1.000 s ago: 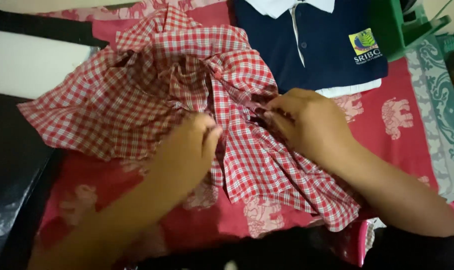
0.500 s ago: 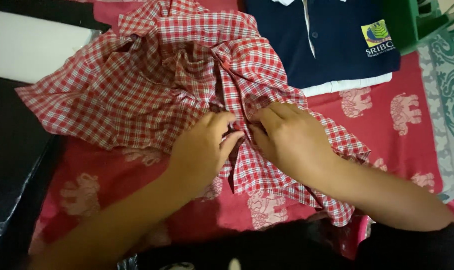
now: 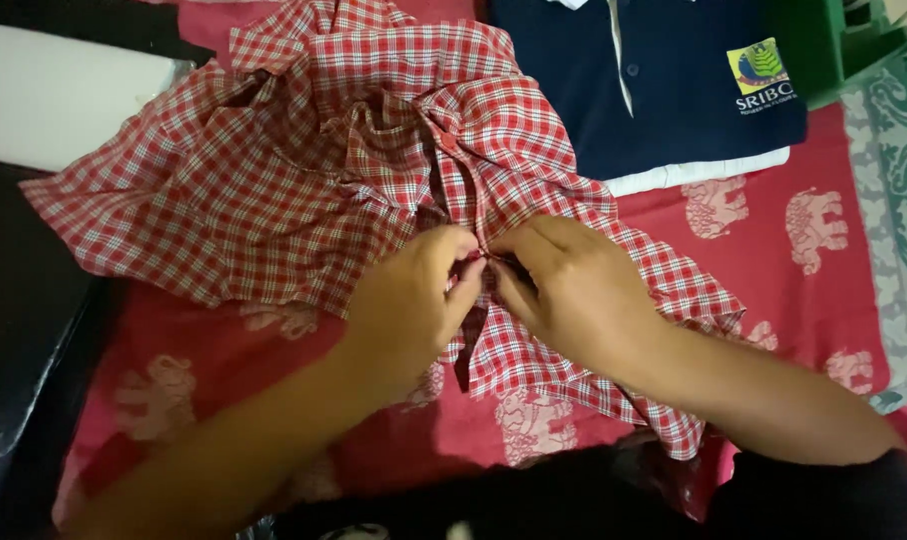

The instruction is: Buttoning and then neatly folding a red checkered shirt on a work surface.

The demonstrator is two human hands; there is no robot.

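A red and white checked shirt (image 3: 304, 170) lies crumpled on a red cloth printed with pale elephants (image 3: 774, 230). My left hand (image 3: 409, 305) and my right hand (image 3: 574, 285) meet at the shirt's front opening, near its middle. Both pinch the two front edges between thumb and fingers, fingertips almost touching each other. The exact spot they grip is hidden by the fingers. The shirt's lower hem spreads out below my right wrist.
A folded navy polo shirt (image 3: 664, 80) with a white collar and a chest badge lies at the top right, with a white edge showing under it. A white pillow-like object (image 3: 54, 95) sits at the far left. A patterned teal cloth (image 3: 899, 200) runs along the right edge.
Both hands have moved together onto the shirt's front edges. The left hand slid right to meet the right one, and the view has shifted slightly so the shirt sits higher.
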